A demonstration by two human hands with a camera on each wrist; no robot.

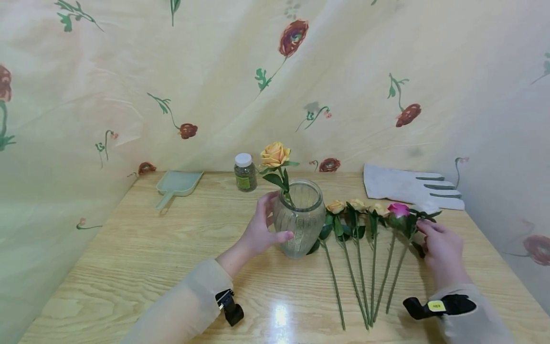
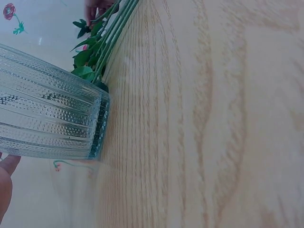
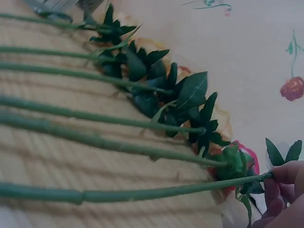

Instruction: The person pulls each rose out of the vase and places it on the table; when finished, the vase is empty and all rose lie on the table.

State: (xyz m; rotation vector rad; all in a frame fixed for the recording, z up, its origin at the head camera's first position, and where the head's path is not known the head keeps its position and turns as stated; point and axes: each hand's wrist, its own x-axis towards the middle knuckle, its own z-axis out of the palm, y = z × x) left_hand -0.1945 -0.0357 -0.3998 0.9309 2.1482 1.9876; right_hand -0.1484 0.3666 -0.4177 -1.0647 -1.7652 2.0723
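My left hand (image 1: pixel 263 229) holds the ribbed clear glass vase (image 1: pixel 302 227) by its left side, thumb in front and fingers behind. The vase stands upright on the table, and one yellow rose (image 1: pixel 275 155) rises from its mouth, leaning left. To the right lie several pale yellow roses (image 1: pixel 356 205) and a magenta rose (image 1: pixel 398 210), their stems toward me. At the end of this row, my right hand (image 1: pixel 442 246) pinches the stem (image 3: pixel 156 193) of a white rose (image 1: pixel 427 207) just below its head. In the left wrist view the vase's base (image 2: pixel 100 126) meets the wood.
A small jar with a white lid (image 1: pixel 245 173) stands behind the vase. A pale dustpan (image 1: pixel 178 184) lies at the back left of the wooden table (image 1: pixel 172 243). Light grey gloves (image 1: pixel 399 184) lie at the back right, before the flower-patterned cloth (image 1: pixel 215 71).
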